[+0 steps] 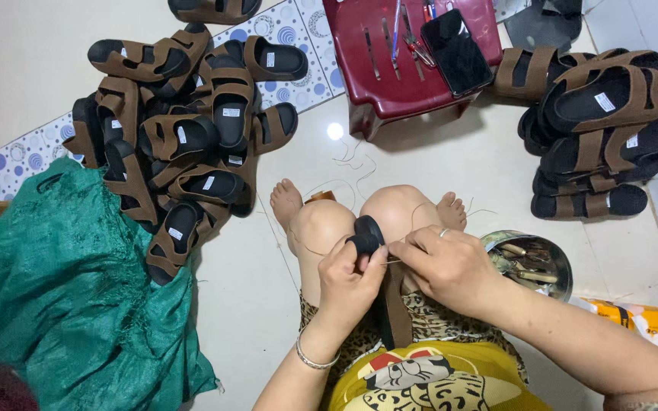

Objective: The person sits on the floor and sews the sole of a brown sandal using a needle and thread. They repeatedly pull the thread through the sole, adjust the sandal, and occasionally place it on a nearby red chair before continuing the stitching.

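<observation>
A black-soled sandal with a brown strap [366, 232] stands on edge between my knees, its strap running down toward my lap. My left hand [348, 285] grips the sandal's sole from the left. My right hand [451, 266], with a ring on one finger, pinches a thin thread at the sandal's right side; whether a needle is in the fingers cannot be made out. Both hands meet over the sandal above my lap.
A heap of brown-and-black sandals [180, 137] lies left, beside a green sack [70, 297]. Another sandal stack [603, 129] sits right. A dark red plastic stool [390, 76] holds a phone [457, 50] and pens. A round metal tin [531, 262] is by my right arm.
</observation>
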